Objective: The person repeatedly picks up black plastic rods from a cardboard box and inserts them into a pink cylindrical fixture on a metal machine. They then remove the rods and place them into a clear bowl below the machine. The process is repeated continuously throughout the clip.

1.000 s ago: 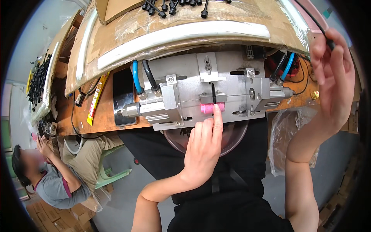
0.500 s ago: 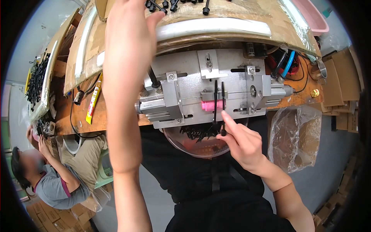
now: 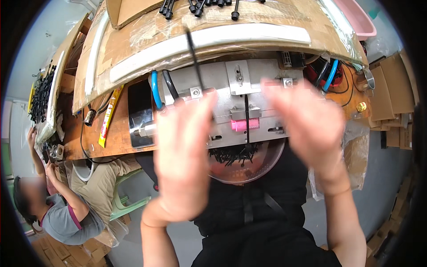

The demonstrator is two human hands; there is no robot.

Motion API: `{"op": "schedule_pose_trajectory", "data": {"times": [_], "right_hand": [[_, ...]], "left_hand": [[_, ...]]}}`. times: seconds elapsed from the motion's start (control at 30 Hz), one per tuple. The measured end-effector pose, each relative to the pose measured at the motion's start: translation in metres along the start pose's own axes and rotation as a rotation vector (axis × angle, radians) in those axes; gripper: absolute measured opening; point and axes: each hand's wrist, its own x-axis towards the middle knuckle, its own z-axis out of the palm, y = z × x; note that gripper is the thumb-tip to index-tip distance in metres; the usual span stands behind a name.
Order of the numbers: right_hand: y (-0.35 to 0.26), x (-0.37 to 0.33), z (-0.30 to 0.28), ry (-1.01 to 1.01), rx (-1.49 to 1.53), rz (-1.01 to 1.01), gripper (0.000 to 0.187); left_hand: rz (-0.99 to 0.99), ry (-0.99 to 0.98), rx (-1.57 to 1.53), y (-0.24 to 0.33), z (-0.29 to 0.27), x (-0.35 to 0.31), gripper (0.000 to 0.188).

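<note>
A metal fixture (image 3: 229, 73) with two facing cylinders is mounted at the bench edge. One thin black rod (image 3: 247, 113) stands in its middle, across a pink block (image 3: 239, 125). My left hand (image 3: 182, 164), blurred, is over the fixture's left side, closed on another thin black rod (image 3: 193, 55) that points up and away. My right hand (image 3: 311, 127) hovers over the right side, its fingers towards the middle and smeared by motion; nothing shows in it. Below the fixture, a translucent pinkish bowl (image 3: 269, 167) contains many black rods (image 3: 231, 154).
Several capped black rods (image 3: 198, 10) lie on the cardboard-covered board (image 3: 147, 40) behind the fixture. Blue hoses (image 3: 155, 89) rise beside it. A yellow packet (image 3: 109, 120) is on the bench. At left another person (image 3: 66, 213) sits working. Plastic-wrapped cardboard (image 3: 356, 155) stands at right.
My left hand has come back from the far board with a black rod. My right hand has moved up and right; the rod it held is no longer seen in it.
</note>
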Motion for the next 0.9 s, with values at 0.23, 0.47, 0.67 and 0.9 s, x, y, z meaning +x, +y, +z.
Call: {"op": "schedule_pose_trajectory", "data": {"times": [0.23, 0.47, 0.67, 0.9], "right_hand": [[0.083, 0.138, 0.004, -0.598, -0.227, 0.027, 0.018], [0.065, 0.101, -0.034, -0.145, 0.504, 0.431, 0.024], [0.013, 0.000, -0.049, -0.027, 0.609, 0.346, 0.041], [-0.059, -0.084, 0.034, 0.019, 0.262, 0.365, 0.055]], "left_hand": [[0.021, -0.380, 0.101, 0.038, 0.048, -0.057, 0.070], [0.079, -0.397, 0.208, 0.039, 0.058, -0.053, 0.070], [0.080, -0.222, 0.053, 0.010, 0.022, 0.009, 0.060], [0.070, -0.037, 0.079, -0.050, 0.032, 0.139, 0.016]]}}
